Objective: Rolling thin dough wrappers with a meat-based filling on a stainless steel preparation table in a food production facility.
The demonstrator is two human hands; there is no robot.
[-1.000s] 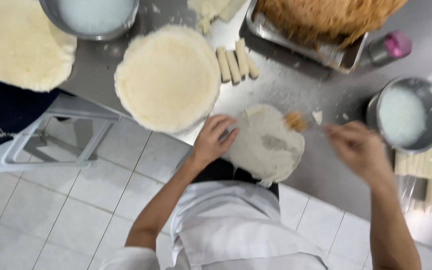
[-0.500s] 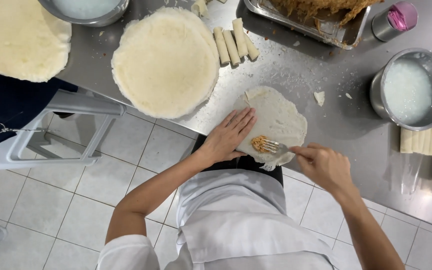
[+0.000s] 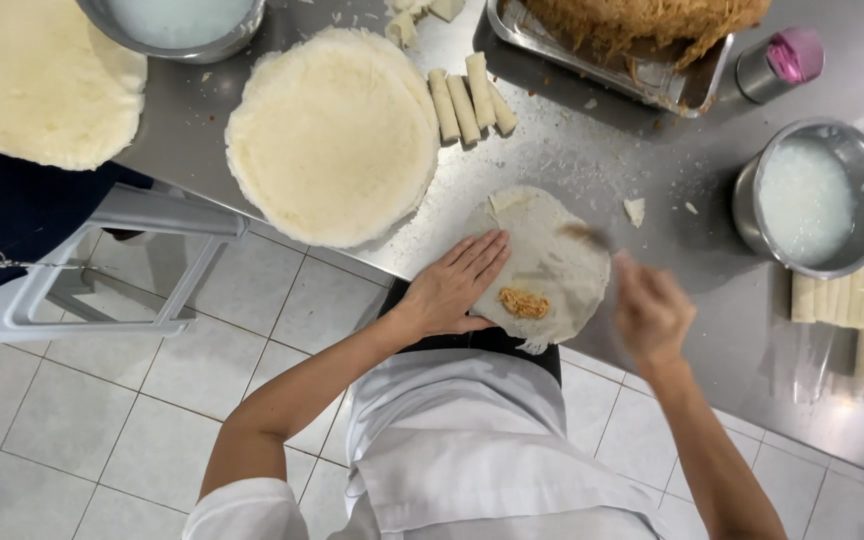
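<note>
One thin round wrapper [image 3: 542,262] lies at the near edge of the steel counter [image 3: 652,170], and we pin its left side with our left hand [image 3: 455,287], fingers spread flat. A small mound of orange filling [image 3: 523,303] sits on its near part. Our right hand [image 3: 649,312] is blurred just right of the wrapper; we cannot tell whether it holds a utensil. We would judge it best to keep the filling compact and the sheet flat. Half a second ago the utensil was laying filling there; now that hand has pulled away.
</note>
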